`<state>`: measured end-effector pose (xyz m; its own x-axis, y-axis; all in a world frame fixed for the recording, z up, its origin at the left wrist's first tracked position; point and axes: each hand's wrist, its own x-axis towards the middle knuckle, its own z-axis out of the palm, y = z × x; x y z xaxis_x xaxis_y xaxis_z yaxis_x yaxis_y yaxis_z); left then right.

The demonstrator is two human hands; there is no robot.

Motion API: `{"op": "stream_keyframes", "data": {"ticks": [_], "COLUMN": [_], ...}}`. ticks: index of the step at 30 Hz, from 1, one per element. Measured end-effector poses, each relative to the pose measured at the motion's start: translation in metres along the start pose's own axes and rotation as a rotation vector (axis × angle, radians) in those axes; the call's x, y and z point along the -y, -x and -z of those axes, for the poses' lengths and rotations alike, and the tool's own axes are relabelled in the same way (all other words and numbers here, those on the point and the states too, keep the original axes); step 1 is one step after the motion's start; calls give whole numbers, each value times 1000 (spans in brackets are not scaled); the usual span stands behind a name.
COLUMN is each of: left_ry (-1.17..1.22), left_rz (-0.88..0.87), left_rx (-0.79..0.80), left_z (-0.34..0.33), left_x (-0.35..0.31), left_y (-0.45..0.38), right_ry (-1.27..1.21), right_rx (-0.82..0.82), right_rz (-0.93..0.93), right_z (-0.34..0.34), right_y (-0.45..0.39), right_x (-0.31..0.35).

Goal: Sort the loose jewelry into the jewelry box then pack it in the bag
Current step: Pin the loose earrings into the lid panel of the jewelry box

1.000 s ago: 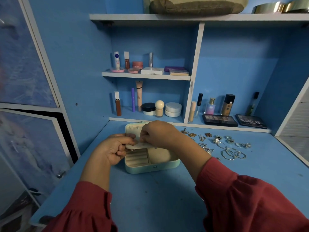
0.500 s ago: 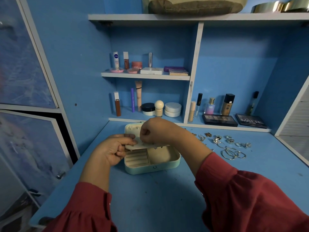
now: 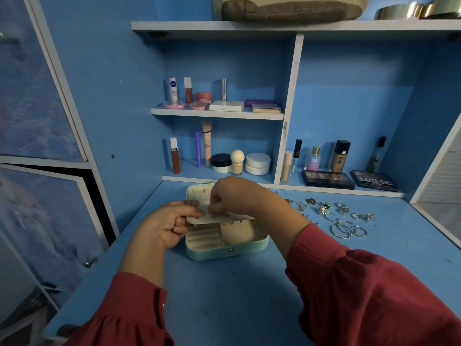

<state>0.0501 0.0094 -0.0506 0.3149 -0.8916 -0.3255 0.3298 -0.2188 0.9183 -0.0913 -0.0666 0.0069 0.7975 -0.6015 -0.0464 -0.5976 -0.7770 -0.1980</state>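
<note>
barely shifting since before: left hand (image 3: 167, 224) gripping insert panel (image 3: 219, 217) lengthwise over jewelry box (image 3: 225, 242), right hand (image 3: 232, 196) pinching at its top; loose jewelry (image 3: 336, 216) lying rightward, nearer right hand.

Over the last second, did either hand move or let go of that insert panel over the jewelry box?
Barely. The left hand keeps holding the cream insert panel by its left end over the open jewelry box; the right hand stays pinching at the panel top. Nothing was released. The loose jewelry lies where it was on the desk.

Dim bluish light, soft focus, edges bowed
</note>
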Motion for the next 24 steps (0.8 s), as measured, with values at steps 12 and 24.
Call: {"op": "stream_keyframes", "data": {"ticks": [12,24], "left_ry": [-11,29], "left_rz": [-1,-22], "left_rx": [-18,112], "left_z": [-1,-1], "left_x": [-1,-5], "left_y": [1,5], "right_ry": [-18,-467], "right_rx": [49,-271], "right_rz": [-17,-112], "right_z": [2,15], "right_y": [-3,48], "right_x": [7,-61]}}
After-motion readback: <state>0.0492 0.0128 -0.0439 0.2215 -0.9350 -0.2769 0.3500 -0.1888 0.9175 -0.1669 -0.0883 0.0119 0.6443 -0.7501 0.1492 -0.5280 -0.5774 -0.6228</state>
